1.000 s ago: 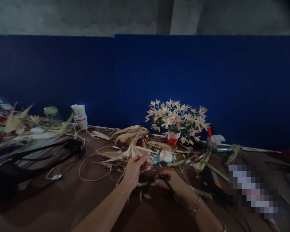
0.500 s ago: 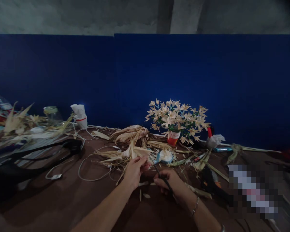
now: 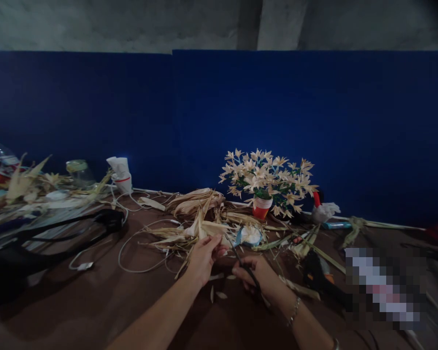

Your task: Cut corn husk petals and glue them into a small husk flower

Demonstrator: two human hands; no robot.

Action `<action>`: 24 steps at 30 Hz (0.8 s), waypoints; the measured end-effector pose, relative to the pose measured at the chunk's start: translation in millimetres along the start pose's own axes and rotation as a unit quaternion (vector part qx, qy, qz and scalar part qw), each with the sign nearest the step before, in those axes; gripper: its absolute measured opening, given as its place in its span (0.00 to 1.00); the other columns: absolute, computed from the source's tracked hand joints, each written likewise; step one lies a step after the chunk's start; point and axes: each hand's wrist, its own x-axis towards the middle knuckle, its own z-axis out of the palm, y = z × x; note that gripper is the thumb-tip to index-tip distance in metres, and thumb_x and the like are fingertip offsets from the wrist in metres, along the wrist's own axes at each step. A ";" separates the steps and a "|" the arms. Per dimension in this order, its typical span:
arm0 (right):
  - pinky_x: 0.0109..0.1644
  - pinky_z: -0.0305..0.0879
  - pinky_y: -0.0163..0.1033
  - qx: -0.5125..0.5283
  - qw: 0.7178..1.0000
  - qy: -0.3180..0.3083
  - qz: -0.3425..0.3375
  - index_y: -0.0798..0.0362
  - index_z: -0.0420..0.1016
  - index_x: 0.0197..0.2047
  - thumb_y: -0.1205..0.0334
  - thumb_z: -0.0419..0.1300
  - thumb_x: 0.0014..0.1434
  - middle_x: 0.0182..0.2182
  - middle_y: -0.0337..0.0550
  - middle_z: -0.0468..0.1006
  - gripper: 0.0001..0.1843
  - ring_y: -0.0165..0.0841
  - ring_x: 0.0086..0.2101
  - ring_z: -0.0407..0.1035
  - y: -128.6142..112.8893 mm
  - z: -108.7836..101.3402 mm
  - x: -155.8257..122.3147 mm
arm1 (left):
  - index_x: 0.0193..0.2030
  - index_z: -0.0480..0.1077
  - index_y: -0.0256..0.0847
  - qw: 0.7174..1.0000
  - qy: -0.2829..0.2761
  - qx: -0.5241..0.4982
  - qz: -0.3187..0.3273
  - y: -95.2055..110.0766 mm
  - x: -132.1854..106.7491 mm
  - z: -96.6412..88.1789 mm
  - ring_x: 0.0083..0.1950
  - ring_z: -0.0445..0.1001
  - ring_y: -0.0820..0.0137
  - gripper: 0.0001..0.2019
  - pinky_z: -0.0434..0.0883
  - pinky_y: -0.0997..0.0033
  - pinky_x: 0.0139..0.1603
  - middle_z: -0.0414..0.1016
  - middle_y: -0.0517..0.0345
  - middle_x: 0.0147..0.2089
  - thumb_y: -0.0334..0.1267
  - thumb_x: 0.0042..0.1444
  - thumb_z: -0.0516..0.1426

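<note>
My left hand point(image 3: 206, 257) is closed in a pinch, at the front of the dry husk heap. A pale piece of corn husk point(image 3: 214, 228) shows right at its fingertips. To its right, my right hand point(image 3: 256, 273) grips dark scissors point(image 3: 245, 266), their blades pointing up and left toward the left hand's fingertips. Fingers hide part of the scissors' handles. Small cut husk petals point(image 3: 221, 295) lie on the brown table below the hands. Just beyond the right hand sits a light-blue round holder point(image 3: 250, 236) with pale pieces in it.
Behind stands a red-and-white cup point(image 3: 262, 208) of pale husk flowers point(image 3: 263, 175). Dry husks point(image 3: 195, 201) are heaped beside it. A black glue gun point(image 3: 314, 272) lies right; a white cable point(image 3: 122, 255) loops left, near a black strap-like object point(image 3: 51, 233). A blue panel point(image 3: 131, 112) stands behind.
The scissors' handles have spread a little in my right hand, and a lower loop shows more. My left hand stays almost in place.
</note>
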 end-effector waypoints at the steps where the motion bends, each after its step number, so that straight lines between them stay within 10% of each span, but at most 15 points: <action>1: 0.14 0.46 0.27 -0.001 1.000 -0.001 0.000 0.57 0.68 0.27 0.43 0.63 0.39 0.09 0.29 0.60 0.24 0.20 0.12 0.51 0.3 0.1 0.2 | 0.23 0.70 0.33 1.000 0.001 -0.001 -0.001 -0.1 0.2 -0.1 0.23 0.73 0.76 0.08 0.71 0.82 0.23 0.73 0.60 0.20 0.34 0.39 0.65; 24: 0.15 0.42 0.28 -0.033 0.999 0.003 0.022 0.57 0.69 0.26 0.48 0.63 0.41 0.09 0.28 0.59 0.19 0.20 0.11 0.49 0.3 -1.0 -1.3 | 0.25 0.73 0.33 0.999 -0.007 0.045 0.008 4.7 1.0 -0.1 0.22 0.71 0.76 0.13 0.69 0.82 0.22 0.72 0.60 0.20 0.38 0.33 0.67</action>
